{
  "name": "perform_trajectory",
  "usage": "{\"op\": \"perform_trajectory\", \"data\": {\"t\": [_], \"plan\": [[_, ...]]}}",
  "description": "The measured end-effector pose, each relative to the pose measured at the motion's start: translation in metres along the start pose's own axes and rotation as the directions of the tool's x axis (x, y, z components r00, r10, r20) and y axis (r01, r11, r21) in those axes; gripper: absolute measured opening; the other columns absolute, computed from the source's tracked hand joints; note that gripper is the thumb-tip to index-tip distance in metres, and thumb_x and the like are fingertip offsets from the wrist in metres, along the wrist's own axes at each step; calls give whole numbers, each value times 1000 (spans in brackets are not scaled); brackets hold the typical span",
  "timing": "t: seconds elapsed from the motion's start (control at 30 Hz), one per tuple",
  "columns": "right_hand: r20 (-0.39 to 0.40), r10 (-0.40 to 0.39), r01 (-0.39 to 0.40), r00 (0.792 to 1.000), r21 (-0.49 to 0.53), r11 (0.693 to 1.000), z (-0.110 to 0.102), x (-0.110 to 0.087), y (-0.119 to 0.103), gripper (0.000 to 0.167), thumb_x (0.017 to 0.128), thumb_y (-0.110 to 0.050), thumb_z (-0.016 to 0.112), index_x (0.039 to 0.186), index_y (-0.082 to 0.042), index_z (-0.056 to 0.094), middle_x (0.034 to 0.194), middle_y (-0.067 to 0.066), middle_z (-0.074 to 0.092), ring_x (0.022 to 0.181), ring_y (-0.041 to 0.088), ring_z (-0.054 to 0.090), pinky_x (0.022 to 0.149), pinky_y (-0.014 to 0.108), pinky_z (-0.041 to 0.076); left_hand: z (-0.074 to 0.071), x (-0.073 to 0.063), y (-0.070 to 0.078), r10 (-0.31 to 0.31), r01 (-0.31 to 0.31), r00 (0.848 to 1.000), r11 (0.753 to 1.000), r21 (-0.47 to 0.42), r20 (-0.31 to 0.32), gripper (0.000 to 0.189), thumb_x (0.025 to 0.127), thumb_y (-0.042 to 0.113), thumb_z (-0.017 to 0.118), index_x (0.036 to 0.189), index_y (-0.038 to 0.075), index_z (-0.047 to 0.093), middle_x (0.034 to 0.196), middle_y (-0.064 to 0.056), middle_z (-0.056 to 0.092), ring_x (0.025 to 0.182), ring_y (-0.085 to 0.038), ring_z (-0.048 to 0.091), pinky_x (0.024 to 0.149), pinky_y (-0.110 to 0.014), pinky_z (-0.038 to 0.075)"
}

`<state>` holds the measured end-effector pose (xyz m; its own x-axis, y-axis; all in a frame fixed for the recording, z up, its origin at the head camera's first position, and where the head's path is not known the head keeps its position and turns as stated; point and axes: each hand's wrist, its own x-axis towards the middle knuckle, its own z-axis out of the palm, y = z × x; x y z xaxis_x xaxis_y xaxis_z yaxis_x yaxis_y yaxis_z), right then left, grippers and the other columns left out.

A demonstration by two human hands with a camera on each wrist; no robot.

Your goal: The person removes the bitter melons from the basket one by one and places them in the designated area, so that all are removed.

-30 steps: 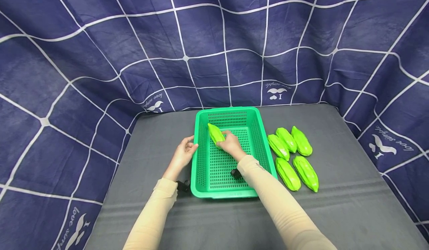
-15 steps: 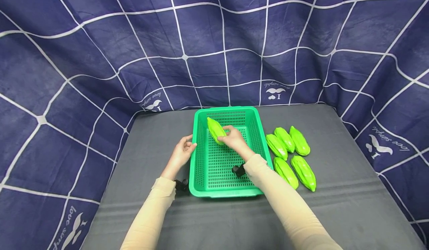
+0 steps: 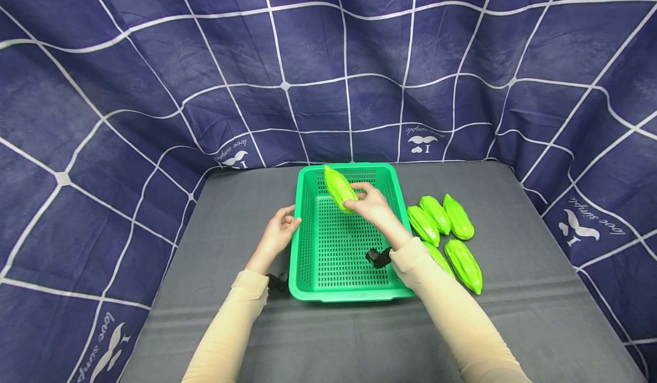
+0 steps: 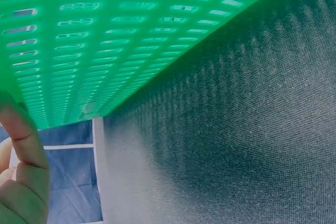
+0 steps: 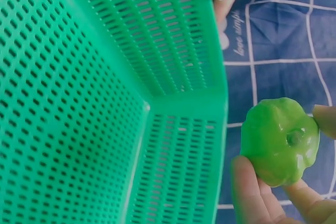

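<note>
My right hand pinches the lower end of a bright green, ribbed bitter melon, its pointed tip toward the back left. It is held over the far part of a green plastic basket with slotted walls. In the right wrist view the melon shows end-on, thumb and fingers on opposite sides, level with the basket rim. My left hand holds the basket's left rim; in the left wrist view a finger lies at the slotted outer wall.
Several more bitter melons lie on the grey cloth right of the basket, one partly hidden by my right sleeve. A blue curtain with white lines borders the table at the back and sides. Wrist cameras sit near the basket.
My right hand has raised the bitter melon from low inside the basket, moving it up and slightly right. The left hand stays at the left rim.
</note>
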<state>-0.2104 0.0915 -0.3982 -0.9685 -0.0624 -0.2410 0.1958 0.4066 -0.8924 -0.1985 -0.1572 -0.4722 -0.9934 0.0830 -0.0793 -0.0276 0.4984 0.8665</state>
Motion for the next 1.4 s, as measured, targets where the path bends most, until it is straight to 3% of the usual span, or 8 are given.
{"op": "perform_trajectory", "data": {"t": [0.27, 0.43, 0.6, 0.8, 0.97, 1.13, 1.37, 1.4], "plan": [[-39, -20, 21, 999, 36, 999, -29, -16, 10, 63, 89, -14, 67, 147, -6, 43, 136, 27, 55, 109, 35, 65, 87, 36, 54, 0, 0, -1, 14, -14, 1000, 1000, 12, -4, 50, 103, 19, 55, 147, 1, 40, 111, -23, 63, 105, -36, 64, 88, -45, 51], [-69, -25, 27, 997, 29, 999, -53, -25, 27, 62, 90, -13, 65, 147, -2, 42, 138, 31, 51, 106, 37, 66, 89, 37, 54, 0, -1, -3, 22, -22, 1000, 1000, -10, 7, 51, 103, 23, 55, 147, 2, 41, 111, -22, 63, 107, -37, 63, 89, -47, 50], [-91, -15, 15, 996, -1, 1000, -81, -40, 46, 63, 93, -18, 63, 149, -2, 38, 142, 33, 46, 109, 41, 64, 95, 41, 50, 0, -5, -3, 68, -68, 998, 998, -16, -5, 54, 102, 30, 57, 145, 0, 43, 104, -18, 63, 101, -34, 65, 83, -43, 51], [-144, 8, -16, 990, -56, 998, -111, -57, 65, 65, 95, -21, 61, 151, -2, 34, 144, 35, 43, 110, 40, 64, 98, 46, 48, 0, -2, -2, 7, -7, 1000, 1000, -8, 10, 51, 103, 22, 54, 148, 3, 40, 112, -21, 61, 108, -36, 62, 91, -47, 49], [-190, 38, -57, 981, -94, 994, -127, -69, 79, 69, 96, -25, 62, 153, -3, 31, 145, 34, 42, 119, 43, 58, 96, 47, 46, 0, -2, 0, -29, 29, 999, 1000, 4, 13, 52, 103, 22, 54, 150, 5, 38, 115, -21, 60, 107, -33, 62, 88, -44, 50], [-258, 2, -38, 966, -134, 990, -136, -82, 100, 68, 96, -26, 63, 152, -2, 33, 141, 33, 45, 128, 46, 49, 98, 50, 45, 0, -2, 0, -31, 31, 999, 1000, -2, 19, 52, 103, 23, 54, 150, 6, 38, 115, -20, 60, 107, -32, 63, 87, -44, 50], [-338, -34, -50, 940, -237, 970, -149, -99, 127, 66, 96, -27, 64, 149, 1, 36, 138, 32, 50, 122, 45, 55, 88, 45, 50, 0, -3, 1, -19, 19, 1000, 1000, -4, 14, 52, 103, 22, 54, 149, 5, 39, 113, -21, 61, 105, -33, 63, 88, -44, 50], [-347, -32, -59, 937, -247, 967, -151, -102, 130, 66, 96, -27, 64, 149, 2, 36, 138, 32, 50, 121, 46, 54, 89, 48, 49, 0, -2, 1, -20, 20, 1000, 1000, -6, 14, 52, 103, 22, 54, 149, 5, 39, 113, -21, 62, 105, -33, 63, 88, -44, 50]]}}
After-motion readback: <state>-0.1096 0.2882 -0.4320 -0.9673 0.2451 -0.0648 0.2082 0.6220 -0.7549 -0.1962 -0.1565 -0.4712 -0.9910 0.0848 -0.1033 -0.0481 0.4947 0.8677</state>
